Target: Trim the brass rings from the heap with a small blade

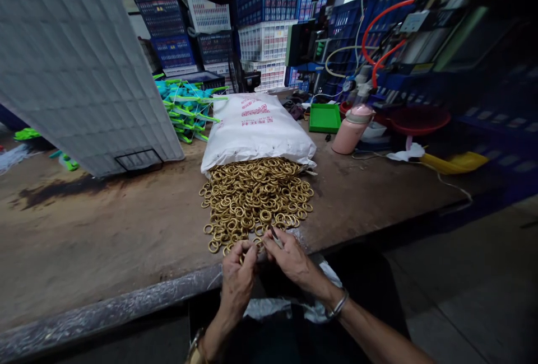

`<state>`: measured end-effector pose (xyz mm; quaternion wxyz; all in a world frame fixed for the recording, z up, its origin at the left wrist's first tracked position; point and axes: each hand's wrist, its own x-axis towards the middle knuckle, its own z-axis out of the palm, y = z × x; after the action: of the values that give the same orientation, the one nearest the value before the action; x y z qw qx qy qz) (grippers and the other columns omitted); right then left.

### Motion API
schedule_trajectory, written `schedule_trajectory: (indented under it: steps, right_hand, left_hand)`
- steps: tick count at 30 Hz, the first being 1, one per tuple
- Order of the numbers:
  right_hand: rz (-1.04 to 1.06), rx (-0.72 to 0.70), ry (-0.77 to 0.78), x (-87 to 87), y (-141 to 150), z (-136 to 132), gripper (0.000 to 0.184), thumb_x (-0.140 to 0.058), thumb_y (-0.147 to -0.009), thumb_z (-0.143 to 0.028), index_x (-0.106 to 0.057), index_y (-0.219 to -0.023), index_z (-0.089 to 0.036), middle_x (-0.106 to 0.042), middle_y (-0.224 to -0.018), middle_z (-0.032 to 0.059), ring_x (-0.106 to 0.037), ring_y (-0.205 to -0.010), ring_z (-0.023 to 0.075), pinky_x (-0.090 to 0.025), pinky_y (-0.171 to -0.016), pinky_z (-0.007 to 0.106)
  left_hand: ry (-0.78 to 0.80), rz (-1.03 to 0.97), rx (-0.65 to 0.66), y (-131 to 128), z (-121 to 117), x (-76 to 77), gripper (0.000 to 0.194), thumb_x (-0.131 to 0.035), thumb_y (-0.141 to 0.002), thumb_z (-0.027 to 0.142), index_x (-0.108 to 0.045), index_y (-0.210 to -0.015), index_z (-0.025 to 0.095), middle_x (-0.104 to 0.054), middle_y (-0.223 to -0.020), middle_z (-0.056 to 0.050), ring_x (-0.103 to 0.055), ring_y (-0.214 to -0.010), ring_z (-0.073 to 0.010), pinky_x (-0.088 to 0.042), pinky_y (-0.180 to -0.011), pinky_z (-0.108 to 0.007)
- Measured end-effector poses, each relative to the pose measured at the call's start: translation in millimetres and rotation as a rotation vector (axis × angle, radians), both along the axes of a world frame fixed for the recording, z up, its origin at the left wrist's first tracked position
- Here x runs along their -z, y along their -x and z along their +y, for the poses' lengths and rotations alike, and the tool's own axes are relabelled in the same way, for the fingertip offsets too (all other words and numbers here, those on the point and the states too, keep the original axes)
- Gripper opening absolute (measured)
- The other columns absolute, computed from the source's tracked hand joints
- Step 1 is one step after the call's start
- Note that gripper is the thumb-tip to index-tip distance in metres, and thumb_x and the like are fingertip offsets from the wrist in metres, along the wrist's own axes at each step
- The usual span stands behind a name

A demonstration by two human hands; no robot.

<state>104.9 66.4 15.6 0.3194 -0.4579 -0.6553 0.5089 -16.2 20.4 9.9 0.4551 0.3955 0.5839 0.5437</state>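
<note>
A pile of brass-coloured rings [260,193] spills onto the table from the mouth of a white woven sack [260,129] with red print. At the near edge of the pile, my left hand [239,274] is closed in a pinch on a ring [241,259], mostly hidden by the fingers. Close beside it on the right, my right hand [292,257] is closed around a small knife-like tool [276,237] with a dark tip. Its far end is hidden in the grip, so its exact kind is unclear. Both hands are at the table's front edge.
A tall white padded panel [84,73] stands on the left, with green and blue plastic parts [185,106] behind it. To the right are a green tray [325,118], a pink bottle [352,131] and a yellow scoop-like piece [456,162]. Stacked crates [263,42] fill the back.
</note>
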Motion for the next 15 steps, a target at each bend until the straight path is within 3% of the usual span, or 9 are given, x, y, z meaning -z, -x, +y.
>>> schedule_trajectory:
  steps: [3, 6, 8, 11, 15]
  right_hand:
    - [-0.106, -0.016, -0.062, -3.2, 0.3, 0.7, 0.023, -0.045, -0.08, -0.035, -0.048, -0.066, -0.018, -0.044, -0.058, -0.005, -0.039, -0.056, 0.0092, -0.031, -0.053, 0.021]
    - [-0.118, -0.006, -0.058, -1.3, 1.1, 2.0, 0.025, -0.044, -0.081, -0.035, -0.045, -0.063, -0.018, -0.042, -0.058, -0.0053, -0.038, -0.056, 0.0089, -0.03, -0.053, 0.021]
    - [-0.095, 0.01, -0.018, 2.1, 1.3, 2.7, 0.025, -0.043, -0.081, -0.034, -0.044, -0.062, -0.018, -0.041, -0.058, -0.0055, -0.038, -0.056, 0.0086, -0.03, -0.052, 0.02]
    - [-0.051, 0.01, 0.046, 5.3, 1.1, 2.5, 0.022, -0.044, -0.08, -0.033, -0.046, -0.064, -0.017, -0.044, -0.058, -0.0053, -0.04, -0.057, 0.0087, -0.031, -0.053, 0.019]
    - [0.033, -0.031, 0.124, 1.1, 0.8, 2.8, 0.02, -0.041, -0.08, -0.03, -0.048, -0.066, -0.017, -0.05, -0.059, -0.0039, -0.044, -0.057, 0.0093, -0.034, -0.054, 0.019]
  left_hand:
    - [-0.135, 0.193, -0.006, 0.7, 0.6, -3.7, 0.012, -0.059, -0.072, 0.028, -0.064, -0.069, 0.018, -0.061, -0.065, -0.001, -0.054, -0.065, -0.0147, -0.041, -0.063, -0.023]
    - [-0.125, 0.215, 0.02, 0.8, 0.9, -4.2, 0.013, -0.058, -0.072, 0.029, -0.064, -0.07, 0.018, -0.061, -0.067, -0.002, -0.054, -0.066, -0.0153, -0.042, -0.063, -0.023]
    - [-0.016, 0.088, 0.07, 0.2, 0.7, -3.6, 0.017, -0.057, -0.073, 0.034, -0.061, -0.069, 0.018, -0.056, -0.058, 0.001, -0.05, -0.054, -0.0119, -0.04, -0.053, -0.021]
    - [0.198, -0.192, 0.179, -1.5, -0.6, -3.0, 0.026, -0.054, -0.075, 0.043, -0.054, -0.069, 0.018, -0.044, -0.048, 0.006, -0.035, -0.036, -0.0061, -0.028, -0.035, -0.016]
    - [0.233, -0.373, 0.223, -4.2, -3.0, -3.3, 0.029, -0.055, -0.074, 0.044, -0.049, -0.066, 0.017, -0.045, -0.054, 0.006, -0.032, -0.036, -0.0033, -0.022, -0.031, -0.013]
